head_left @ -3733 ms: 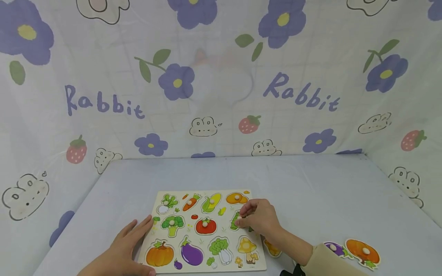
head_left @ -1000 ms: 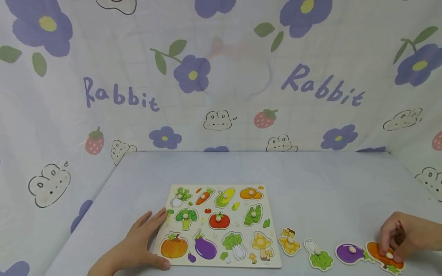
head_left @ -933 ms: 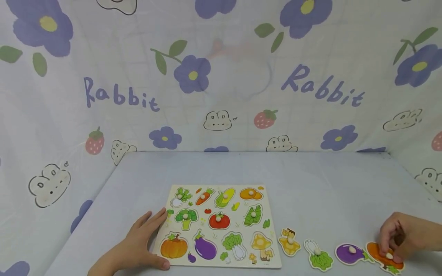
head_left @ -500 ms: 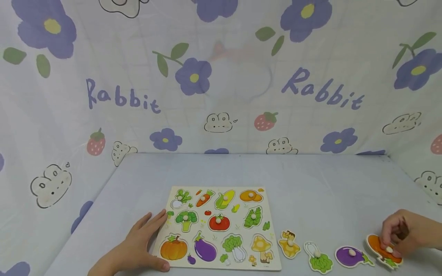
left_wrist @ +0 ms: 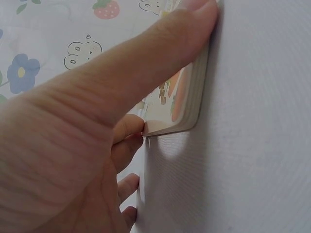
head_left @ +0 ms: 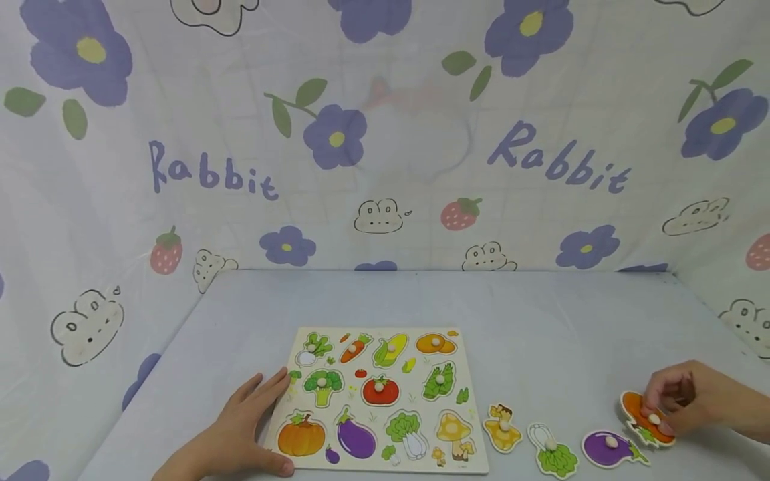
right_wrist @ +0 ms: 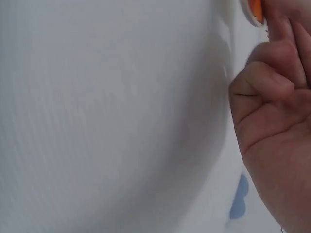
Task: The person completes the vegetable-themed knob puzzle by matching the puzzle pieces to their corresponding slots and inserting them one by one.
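The right hand (head_left: 692, 401) pinches the pale knob of the orange pumpkin piece (head_left: 634, 405) at the right of the table. In the right wrist view only an edge of that orange piece (right_wrist: 256, 10) shows beyond the right hand (right_wrist: 277, 102). The left hand (head_left: 234, 427) rests at the left edge of the puzzle board (head_left: 373, 465), fingers spread, thumb on its lower left corner. In the left wrist view the thumb of the left hand (left_wrist: 97, 92) lies over the board's edge (left_wrist: 194, 97). The board's pumpkin, eggplant, cabbage and mushroom pictures have no knobs.
Right of the board lie a mushroom piece (head_left: 502, 428), a cabbage piece (head_left: 553, 452) and an eggplant piece (head_left: 603, 449), each with a knob. Knobbed pieces, such as the tomato (head_left: 380, 391), sit in the board. A patterned cloth (head_left: 409, 167) hangs behind the table.
The right hand went from the green piece on the board to the pumpkin piece at the right, pinched its knob and has moved it up and left, apart from the eggplant piece. The left hand stays.
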Demonstrator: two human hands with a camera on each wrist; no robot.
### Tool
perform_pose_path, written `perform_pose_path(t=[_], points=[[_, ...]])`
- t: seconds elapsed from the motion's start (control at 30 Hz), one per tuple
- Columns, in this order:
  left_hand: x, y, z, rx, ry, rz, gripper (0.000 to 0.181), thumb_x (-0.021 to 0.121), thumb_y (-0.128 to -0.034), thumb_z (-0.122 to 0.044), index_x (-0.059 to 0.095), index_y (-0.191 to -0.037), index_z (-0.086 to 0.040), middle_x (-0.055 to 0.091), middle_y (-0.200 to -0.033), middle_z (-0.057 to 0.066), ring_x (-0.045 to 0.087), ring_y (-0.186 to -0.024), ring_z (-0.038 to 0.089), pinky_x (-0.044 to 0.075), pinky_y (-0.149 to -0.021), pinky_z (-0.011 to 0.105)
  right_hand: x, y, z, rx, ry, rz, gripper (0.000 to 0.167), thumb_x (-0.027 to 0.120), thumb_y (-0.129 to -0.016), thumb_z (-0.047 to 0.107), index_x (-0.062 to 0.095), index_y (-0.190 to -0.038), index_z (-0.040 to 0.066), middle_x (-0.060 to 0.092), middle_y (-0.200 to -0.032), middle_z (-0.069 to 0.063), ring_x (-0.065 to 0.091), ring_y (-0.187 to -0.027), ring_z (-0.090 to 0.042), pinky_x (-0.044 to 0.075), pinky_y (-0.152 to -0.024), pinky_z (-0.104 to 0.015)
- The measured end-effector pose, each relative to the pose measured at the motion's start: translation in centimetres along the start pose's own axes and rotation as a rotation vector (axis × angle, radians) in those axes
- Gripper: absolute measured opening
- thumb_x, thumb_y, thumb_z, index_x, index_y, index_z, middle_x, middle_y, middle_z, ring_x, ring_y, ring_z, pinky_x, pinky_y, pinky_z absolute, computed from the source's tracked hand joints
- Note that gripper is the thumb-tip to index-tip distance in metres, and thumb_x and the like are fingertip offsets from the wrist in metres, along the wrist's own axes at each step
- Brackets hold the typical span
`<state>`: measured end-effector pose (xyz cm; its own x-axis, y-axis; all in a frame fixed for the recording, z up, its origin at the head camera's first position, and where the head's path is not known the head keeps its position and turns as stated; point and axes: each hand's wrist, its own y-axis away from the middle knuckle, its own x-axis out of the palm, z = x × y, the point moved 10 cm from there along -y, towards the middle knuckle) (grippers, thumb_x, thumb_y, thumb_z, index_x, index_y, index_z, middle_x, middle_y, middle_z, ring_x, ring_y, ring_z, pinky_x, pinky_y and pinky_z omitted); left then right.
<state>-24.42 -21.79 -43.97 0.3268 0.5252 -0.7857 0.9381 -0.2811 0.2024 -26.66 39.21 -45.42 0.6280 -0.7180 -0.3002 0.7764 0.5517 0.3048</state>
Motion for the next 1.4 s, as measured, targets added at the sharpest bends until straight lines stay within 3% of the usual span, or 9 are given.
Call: perform_pose_path(t=[0.17, 0.4, 0.6, 0.8, 0.97, 1.17, 1.4], points=[[0.1, -0.2, -0.2, 0.012, 0.003, 0.009, 0.125, 0.09, -0.0533, -0.058, 0.033, -0.155, -0.014, 0.02, -0.162, 0.003, 0.001, -0.144, 0.045, 0.009, -0.103, 0.076, 1.0, -0.1, 0.6, 0.033, -0.137, -0.073, 0.014, 0.065, -0.088, -0.003, 0.067, -0.102, -0.003, 0.067, -0.095, -0.005, 0.057, -0.082, -0.018, 0.05, -0.068, -0.031], [0.3, -0.2, 0.5, -0.039, -0.009, 0.009, 0.127, 0.091, -0.0499, -0.057, 0.033, -0.155, -0.017, 0.02, -0.162, 0.0, 0.001, -0.145, 0.042, 0.013, -0.102, 0.075, 2.7, -2.1, 4.0, 0.002, -0.257, -0.185, 0.02, 0.064, -0.091, -0.003, 0.071, -0.106, 0.009, 0.066, -0.098, 0.0, 0.053, -0.085, -0.015, 0.053, -0.071, -0.03], [0.3, -0.1, 0.5, -0.043, -0.002, 0.017, 0.125, 0.092, -0.0509, -0.055, 0.033, -0.155, -0.017, 0.02, -0.162, -0.001, 0.0, -0.145, 0.041, 0.013, -0.102, 0.076, 5.1, -4.9, 6.9, -0.001, -0.221, -0.281, 0.018, 0.076, -0.084, 0.003, 0.071, -0.101, 0.006, 0.066, -0.092, -0.004, 0.051, -0.078, -0.018, 0.049, -0.064, -0.03], [0.2, -0.1, 0.4, -0.035, 0.003, 0.017, 0.125, 0.092, -0.051, -0.054, 0.034, -0.155, -0.015, 0.02, -0.162, 0.001, 0.001, -0.145, 0.042, 0.012, -0.102, 0.075, 7.2, -8.0, 9.0, 0.018, -0.183, -0.396, 0.028, 0.087, -0.073, 0.01, 0.072, -0.095, 0.004, 0.069, -0.092, -0.007, 0.05, -0.072, -0.018, 0.05, -0.063, -0.029], [0.2, -0.1, 0.3, -0.033, 0.007, 0.019, 0.125, 0.092, -0.0516, -0.054, 0.034, -0.155, -0.015, 0.02, -0.162, 0.001, 0.001, -0.145, 0.042, 0.013, -0.103, 0.075, 10.2, -10.8, 10.6, 0.057, -0.216, -0.456, 0.033, 0.091, -0.066, 0.012, 0.073, -0.093, 0.004, 0.07, -0.093, -0.008, 0.053, -0.07, -0.021, 0.051, -0.064, -0.03], [0.1, 0.0, 0.1, -0.012, 0.017, 0.012, 0.126, 0.092, -0.0514, -0.054, 0.033, -0.155, -0.014, 0.019, -0.162, 0.002, 0.001, -0.145, 0.043, 0.012, -0.103, 0.075, 14.8, -14.0, 13.5, 0.052, -0.207, -0.511, 0.035, 0.094, -0.061, 0.012, 0.073, -0.088, 0.006, 0.069, -0.09, -0.007, 0.045, -0.064, -0.02, 0.04, -0.053, -0.025], [0.1, -0.1, 0.3, -0.032, 0.037, 0.021, 0.125, 0.092, -0.0514, -0.055, 0.033, -0.155, -0.016, 0.019, -0.162, 0.0, 0.0, -0.145, 0.04, 0.012, -0.103, 0.076, 20.0, -17.2, 16.3, 0.003, -0.19, -0.462, 0.031, 0.094, -0.062, 0.014, 0.073, -0.085, 0.009, 0.07, -0.087, -0.004, 0.05, -0.074, -0.021, 0.039, -0.052, -0.023]])
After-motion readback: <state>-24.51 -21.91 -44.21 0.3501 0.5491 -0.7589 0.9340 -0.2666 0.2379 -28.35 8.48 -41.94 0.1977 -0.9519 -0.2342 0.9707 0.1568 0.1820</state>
